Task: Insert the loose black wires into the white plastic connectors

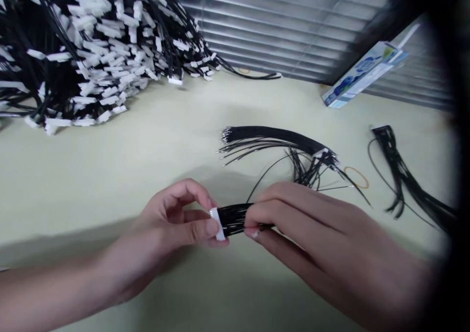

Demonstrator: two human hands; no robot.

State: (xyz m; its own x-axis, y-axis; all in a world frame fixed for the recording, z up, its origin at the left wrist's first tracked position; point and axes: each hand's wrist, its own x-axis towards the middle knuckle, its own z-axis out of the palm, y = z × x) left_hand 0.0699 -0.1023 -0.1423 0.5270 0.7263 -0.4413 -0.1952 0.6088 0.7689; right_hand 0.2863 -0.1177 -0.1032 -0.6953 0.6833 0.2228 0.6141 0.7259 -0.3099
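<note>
Two bare hands met over the near middle of a pale table, joined by one piece of work. On the left side, the left hand was closed in a pinch, thumb against fingers, on a white connector whose long side ran roughly from far to near. From its right face came a close row of black wires, running to the right. These were gripped by the right hand, its thumb and fingertips pressed together with a short exposed length between the two hands. How many wires it held could not be told, since the fingers covered the rest.

Just beyond the right hand lay a loose wire bundle, its bare metal tips fanned out toward the left and a white piece near its right end. A tan rubber band lay just right of that. Farther right was another black bundle, partly hidden by a dark blurred shape along the right edge.

On the far left rose a large heap of cables with many white connector ends. A grey slatted surface bordered the far side, and near it, to the right, a blue-and-white carton appeared at a slant.
</note>
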